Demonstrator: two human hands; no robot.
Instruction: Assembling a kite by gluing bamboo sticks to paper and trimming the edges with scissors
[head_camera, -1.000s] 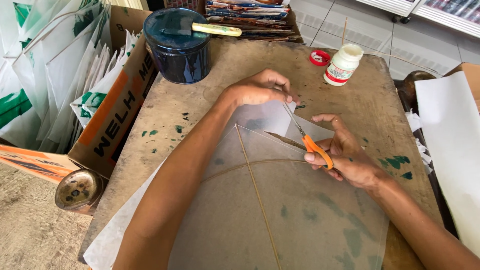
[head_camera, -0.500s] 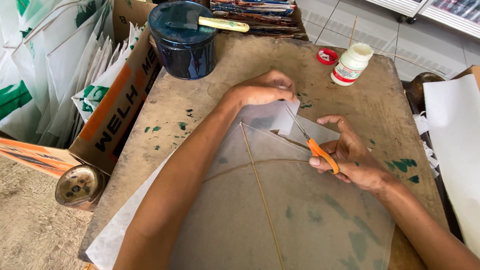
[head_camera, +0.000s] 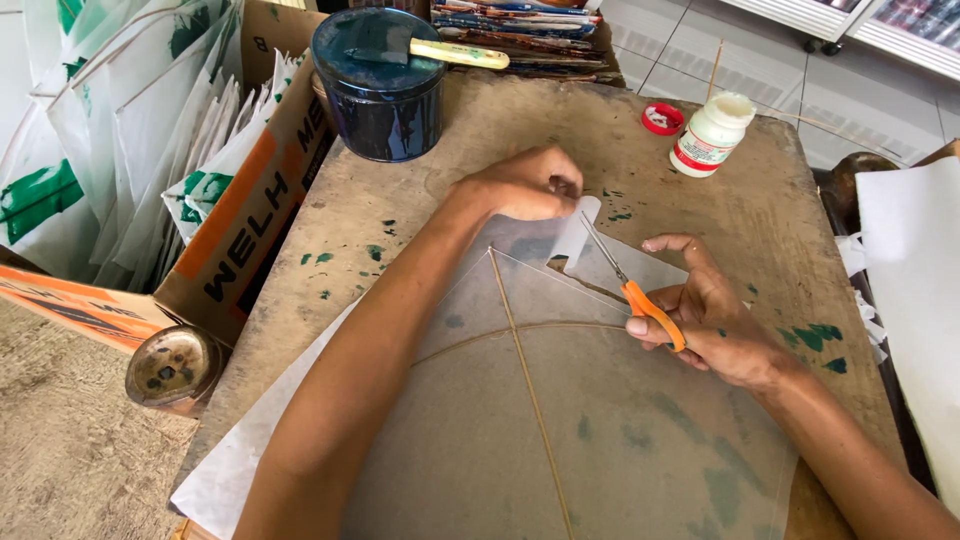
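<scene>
Nearest lay the translucent kite sheet (head_camera: 560, 420), its thin sticks crossing, its lower corner overhanging the counter (head_camera: 420, 190) edge. Above it, the right hand (head_camera: 705, 320) had its grip closed through the orange-handled scissors (head_camera: 640, 300), blades pointing up into the sheet's top corner. The left hand (head_camera: 525, 185) pinched a small paper strip (head_camera: 578, 232) there, fingers closed. Bare counter lay open between hands and the far edge. Beyond stood a white glue bottle (head_camera: 712, 135), its red cap (head_camera: 661, 118) beside it, a dark blue tin (head_camera: 380, 85), and a cardboard box (head_camera: 250, 215) of folded sheets at left.
</scene>
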